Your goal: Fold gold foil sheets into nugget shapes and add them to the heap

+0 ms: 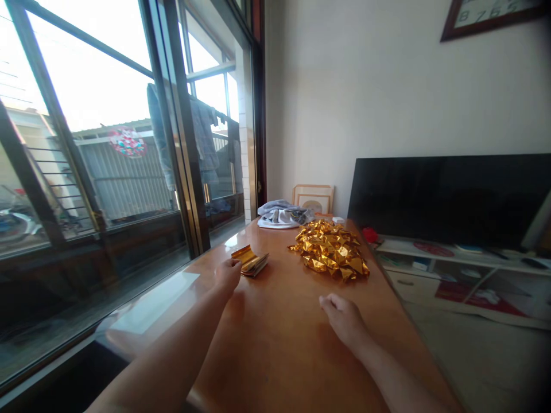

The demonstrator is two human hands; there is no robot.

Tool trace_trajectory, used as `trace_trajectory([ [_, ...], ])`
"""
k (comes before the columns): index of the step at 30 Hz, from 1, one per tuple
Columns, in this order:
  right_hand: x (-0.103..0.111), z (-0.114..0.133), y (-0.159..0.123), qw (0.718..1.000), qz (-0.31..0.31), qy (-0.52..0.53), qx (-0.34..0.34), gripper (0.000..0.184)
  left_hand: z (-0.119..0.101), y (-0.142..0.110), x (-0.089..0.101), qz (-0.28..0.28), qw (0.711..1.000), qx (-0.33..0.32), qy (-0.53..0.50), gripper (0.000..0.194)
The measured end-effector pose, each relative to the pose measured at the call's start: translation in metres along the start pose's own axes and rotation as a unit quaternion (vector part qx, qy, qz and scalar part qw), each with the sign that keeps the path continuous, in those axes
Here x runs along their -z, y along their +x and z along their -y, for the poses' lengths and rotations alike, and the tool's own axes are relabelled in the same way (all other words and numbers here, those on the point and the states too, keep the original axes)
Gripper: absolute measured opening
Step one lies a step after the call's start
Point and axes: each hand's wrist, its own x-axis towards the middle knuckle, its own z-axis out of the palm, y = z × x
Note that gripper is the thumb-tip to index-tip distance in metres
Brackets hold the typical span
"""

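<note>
1. The left hand (228, 275) is gripping the near end of a foil stack (250, 261), a small bundle of folded gold strips. Its fingers are bunching against the stack's edge, and the stack is lying on the glossy wooden table (275, 350), just ahead of the hand and toward the window side.

2. The right hand (344, 321) is holding nothing. It is resting on the wood with its fingers loosely curled, lying well apart from the foil stack and toward the table's other edge.

3. A foil pile (329, 249), a wide heap of crumpled gold pieces, is sitting on the table beyond the hands. It is lying near the right hand without touching it, and only a narrow strip of wood is showing between the pile and the foil stack.

4. Behind the pile, a gray cloth (282, 213) is lying bunched on a white dish (271, 225) at the far end of the table, and a wooden frame (313, 198) is standing against the wall.

5. To the right of the table, a dark TV (447, 201) is standing above a white shelf unit (430, 275), and a red object (369, 234) is sitting by the table's far corner.

6. Along the left side, a window (107, 115) is running beside the table, with clothes (181, 137) hanging outside it.
</note>
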Motion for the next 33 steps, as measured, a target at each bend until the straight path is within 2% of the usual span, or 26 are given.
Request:
trace_trajectory([
  [12,0.0,0.0,-0.001,1.0,0.019,-0.012,0.014,0.04,0.005,0.014,-0.021,0.068,0.994,-0.052,0.065,0.026],
  [23,0.0,0.002,-0.002,0.999,0.034,-0.019,0.014,0.039,0.007,0.019,-0.025,0.038,0.996,-0.006,0.085,0.018],
  [33,0.002,0.004,-0.003,0.998,0.052,-0.038,0.007,0.04,0.009,0.022,-0.027,-0.001,0.998,0.065,0.021,0.011],
])
